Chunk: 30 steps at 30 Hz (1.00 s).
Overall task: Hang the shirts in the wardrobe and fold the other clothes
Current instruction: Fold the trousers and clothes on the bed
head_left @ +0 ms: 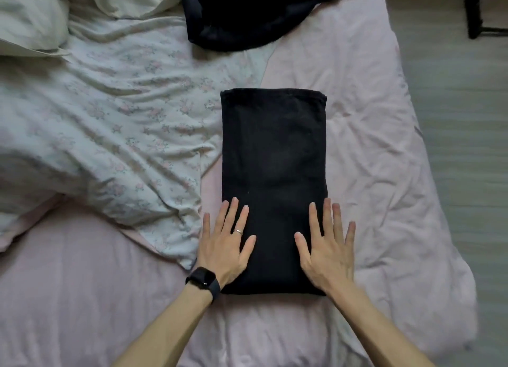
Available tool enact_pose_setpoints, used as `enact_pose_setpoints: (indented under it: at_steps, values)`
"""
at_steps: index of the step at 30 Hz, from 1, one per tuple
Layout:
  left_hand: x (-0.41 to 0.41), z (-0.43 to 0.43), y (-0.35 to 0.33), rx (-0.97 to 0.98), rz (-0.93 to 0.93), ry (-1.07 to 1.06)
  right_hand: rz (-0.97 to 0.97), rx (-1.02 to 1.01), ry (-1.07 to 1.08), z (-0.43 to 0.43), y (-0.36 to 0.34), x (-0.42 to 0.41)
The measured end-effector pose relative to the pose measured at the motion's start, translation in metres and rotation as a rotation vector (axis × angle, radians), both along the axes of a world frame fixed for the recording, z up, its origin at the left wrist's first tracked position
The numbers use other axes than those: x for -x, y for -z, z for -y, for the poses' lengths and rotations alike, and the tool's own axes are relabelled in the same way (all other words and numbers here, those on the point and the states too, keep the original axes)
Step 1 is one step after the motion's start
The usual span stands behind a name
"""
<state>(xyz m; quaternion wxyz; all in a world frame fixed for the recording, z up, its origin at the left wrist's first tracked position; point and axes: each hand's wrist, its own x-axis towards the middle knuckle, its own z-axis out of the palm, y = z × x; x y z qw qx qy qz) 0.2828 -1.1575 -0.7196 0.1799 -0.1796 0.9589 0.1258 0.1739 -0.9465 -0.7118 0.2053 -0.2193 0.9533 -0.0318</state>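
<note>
Two flat, spread palms are pressed on the near end of a dark folded garment (273, 174): the left hand (226, 243), ringed and with a dark watch (203, 281) on its wrist, is laid over the near-left edge, and the right hand (328, 245) over the near-right edge. Nothing is gripped; the fingers are released and splayed, resting on the cloth rather than closed round it. The garment is set out as a long, tidy rectangle on the pink sheet (371, 147), running away from the person, its far end squared off. It is judged that a folding step is in hand, with the layers being smoothed or steadied. The next move would seem to call for the near edge to be pinched at both corners and carried over toward the far end, kept level so that the layers do not slide. Beyond it, a second dark garment (242, 17) is left crumpled at the head of the bed, and a floral duvet (110, 119) is bunched just beside the fold, to its left.
</note>
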Motion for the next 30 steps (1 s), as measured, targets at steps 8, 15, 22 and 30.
enact_pose_setpoints:
  at_steps: [8,15,22,30]
  values:
    - [-0.057,-0.051,-0.017,-0.08,0.125,0.25,0.105,0.005,-0.339,-0.025,-0.015,-0.08]
    - [-0.038,-0.056,-0.024,-0.048,0.356,0.304,0.074,-0.099,-0.327,-0.015,-0.006,-0.076]
    - [-0.042,-0.054,-0.093,-0.216,0.564,0.318,0.479,-0.296,-0.431,-0.012,-0.091,-0.06]
    - [-0.031,-0.044,-0.198,-0.583,0.823,0.184,0.998,-0.292,-0.338,0.004,-0.191,-0.043]
